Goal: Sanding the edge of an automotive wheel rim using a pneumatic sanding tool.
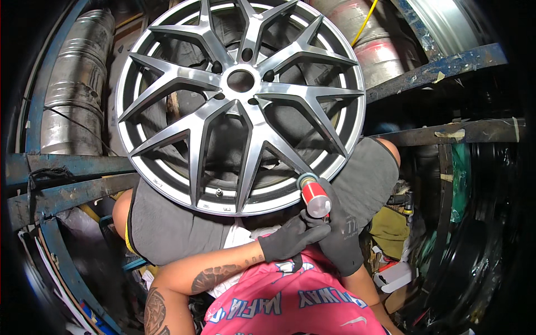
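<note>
A silver and dark-grey alloy wheel [241,125] with forked spokes lies across my lap, its hub hole towards the far side. My right hand [339,237], in a dark glove, is wrapped round a small hand-held sander [316,198] with a red and silver head. The sander's round pad meets the end of a spoke at the wheel's near right rim. My left hand [295,237], gloved too, has its fingers curled in against the sander's lower end, beside the right hand. The gloves hide most of the tool's handle.
Blue metal frame bars [438,70] run along both sides. Stacked bare wheel barrels [78,84] stand at far left, with more at far right. A yellow hose [365,22] crosses the far right. An olive cloth [389,233] and a white box [393,276] lie right of my knee.
</note>
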The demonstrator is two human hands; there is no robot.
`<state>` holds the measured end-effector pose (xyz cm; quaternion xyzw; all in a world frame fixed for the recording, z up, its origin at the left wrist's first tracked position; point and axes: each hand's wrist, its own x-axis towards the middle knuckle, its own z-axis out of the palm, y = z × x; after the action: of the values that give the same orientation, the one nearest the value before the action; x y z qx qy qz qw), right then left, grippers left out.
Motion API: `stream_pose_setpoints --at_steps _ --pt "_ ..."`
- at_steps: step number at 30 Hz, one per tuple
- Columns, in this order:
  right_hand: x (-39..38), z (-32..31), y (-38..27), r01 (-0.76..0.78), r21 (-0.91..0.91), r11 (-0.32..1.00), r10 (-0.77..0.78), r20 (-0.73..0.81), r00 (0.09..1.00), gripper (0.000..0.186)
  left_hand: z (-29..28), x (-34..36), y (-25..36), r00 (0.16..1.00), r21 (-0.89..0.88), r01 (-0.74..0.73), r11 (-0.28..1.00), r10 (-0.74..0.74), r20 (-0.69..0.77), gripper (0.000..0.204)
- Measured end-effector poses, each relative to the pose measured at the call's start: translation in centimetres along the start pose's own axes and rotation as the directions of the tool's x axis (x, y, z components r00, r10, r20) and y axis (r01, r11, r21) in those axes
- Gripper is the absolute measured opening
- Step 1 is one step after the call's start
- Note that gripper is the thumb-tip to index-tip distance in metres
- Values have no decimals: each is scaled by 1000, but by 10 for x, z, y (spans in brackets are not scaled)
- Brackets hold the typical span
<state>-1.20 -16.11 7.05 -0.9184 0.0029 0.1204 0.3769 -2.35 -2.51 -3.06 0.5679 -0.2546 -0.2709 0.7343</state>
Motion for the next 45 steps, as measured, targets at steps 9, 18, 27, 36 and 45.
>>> stream_pose_setpoints --at_steps 9,18,27,36,45 --pt "6 23 -19 27 177 984 -85 331 940 74 9 -73 -16 944 432 -113 895 233 -236 25" --pt "-2 0 9 127 37 991 -130 86 988 72 7 -5 18 972 -114 190 975 -204 -119 20" --pt "0 14 5 6 162 987 -24 110 994 73 9 -29 14 978 41 140 989 -131 -164 26" --pt "2 16 7 80 168 983 -124 268 956 74 7 -46 4 996 158 17 987 -2 -93 27" --pt "0 3 8 9 112 994 -20 97 995 70 6 -9 20 953 -299 276 913 -301 -40 34"
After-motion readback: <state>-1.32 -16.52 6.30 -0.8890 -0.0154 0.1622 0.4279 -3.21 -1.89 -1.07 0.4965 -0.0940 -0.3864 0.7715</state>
